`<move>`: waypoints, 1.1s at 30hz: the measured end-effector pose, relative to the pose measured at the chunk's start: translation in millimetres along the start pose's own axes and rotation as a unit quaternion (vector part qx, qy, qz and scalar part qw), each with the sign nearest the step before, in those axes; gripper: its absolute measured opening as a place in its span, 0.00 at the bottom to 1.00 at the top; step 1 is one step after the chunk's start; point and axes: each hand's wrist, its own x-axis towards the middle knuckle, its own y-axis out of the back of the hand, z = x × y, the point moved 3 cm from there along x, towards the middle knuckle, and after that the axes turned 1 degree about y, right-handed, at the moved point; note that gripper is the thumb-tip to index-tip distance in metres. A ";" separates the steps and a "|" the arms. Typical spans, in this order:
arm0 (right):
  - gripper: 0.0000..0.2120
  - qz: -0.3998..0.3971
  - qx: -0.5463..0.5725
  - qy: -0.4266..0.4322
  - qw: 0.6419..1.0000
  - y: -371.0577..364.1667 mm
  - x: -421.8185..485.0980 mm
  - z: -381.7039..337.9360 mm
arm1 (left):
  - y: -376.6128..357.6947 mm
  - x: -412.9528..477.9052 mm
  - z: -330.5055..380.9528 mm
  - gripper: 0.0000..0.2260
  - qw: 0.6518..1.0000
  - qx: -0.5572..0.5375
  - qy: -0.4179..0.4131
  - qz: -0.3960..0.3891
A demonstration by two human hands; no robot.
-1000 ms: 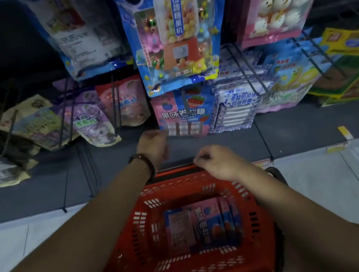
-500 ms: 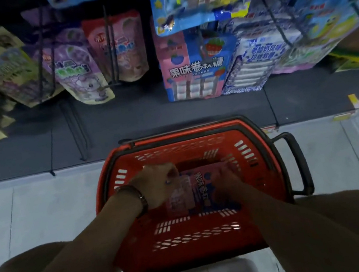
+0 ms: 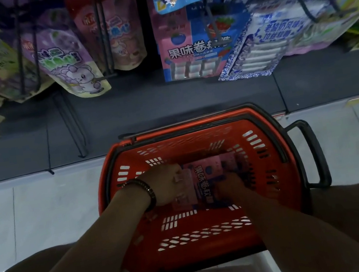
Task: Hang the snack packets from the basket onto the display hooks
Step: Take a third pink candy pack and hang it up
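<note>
Gripping 1 pink snack packet (image 3: 203, 176) inside the red basket (image 3: 204, 253) with the left hand (image 3: 166, 185), curled round its edge; touching it with the right hand (image 3: 230, 185) (grasp too dark to tell).

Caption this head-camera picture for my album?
Left hand grips a pink snack packet in the red basket, right hand on it, below hanging candy bags.

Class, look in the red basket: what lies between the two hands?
A pink packet, which the left hand grips and the right hand touches, inside the basket; head view.
</note>
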 end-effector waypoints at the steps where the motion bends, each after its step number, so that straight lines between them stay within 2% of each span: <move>1: 0.14 0.000 0.008 0.011 1.000 1.1 -1.7 -2.7 | 0.2 0.5 -1.5 0.15 1.000 -0.002 0.006 -0.003; 6: 0.14 -0.035 -0.056 0.098 0.993 14.8 -36.6 -34.7 | 1.6 -3.6 -13.1 0.14 0.998 -0.030 0.034 0.047; 10: 0.07 -0.088 -0.089 0.154 0.980 44.3 -83.8 -63.1 | 0.2 -29.3 -7.9 0.27 0.992 -0.057 0.030 0.107; 12: 0.07 -0.121 -0.117 0.207 0.964 59.3 -112.8 -81.8 | 0.3 -43.9 -4.1 0.36 0.985 -0.067 0.015 0.158; 14: 0.05 -0.133 -0.171 0.250 0.944 75.6 -146.9 -100.8 | 5.5 -61.4 2.1 0.43 0.978 -0.106 -0.002 0.177; 15: 0.07 -0.127 -0.196 0.265 0.936 84.1 -165.7 -110.7 | 8.3 -68.2 3.9 0.43 0.977 -0.123 -0.016 0.175; 18: 0.15 -0.096 -0.256 0.328 0.904 106.7 -218.7 -136.2 | 13.4 -93.2 15.8 0.29 0.974 -0.155 -0.056 0.158; 20: 0.13 -0.077 -0.277 0.373 0.882 117.6 -245.0 -144.8 | 10.3 -111.3 23.8 0.25 0.962 -0.178 -0.078 0.192; 22: 0.08 -0.051 -0.295 0.408 0.862 127.8 -267.4 -148.8 | 2.9 -128.9 29.2 0.23 0.939 -0.221 -0.108 0.241; 24: 0.08 -0.015 -0.256 0.435 0.863 139.7 -281.1 -147.7 | -1.6 -148.4 35.7 0.18 0.909 -0.273 -0.126 0.287; 26: 0.12 0.030 -0.131 0.455 0.880 151.7 -290.7 -140.6 | -4.2 -166.5 39.9 0.12 0.873 -0.342 -0.136 0.320; 28: 0.21 0.083 0.037 0.463 0.882 159.5 -302.0 -127.8 | -5.8 -185.9 45.8 0.11 0.837 -0.411 -0.138 0.334; 30: 0.22 0.048 0.171 0.437 0.882 158.8 -306.2 -111.5 | -5.2 -197.7 53.4 0.11 0.810 -0.453 -0.134 0.348; 33: 0.16 -0.057 0.177 0.408 0.894 137.6 -314.0 -88.5 | -0.8 -214.7 67.4 0.10 0.795 -0.470 -0.126 0.363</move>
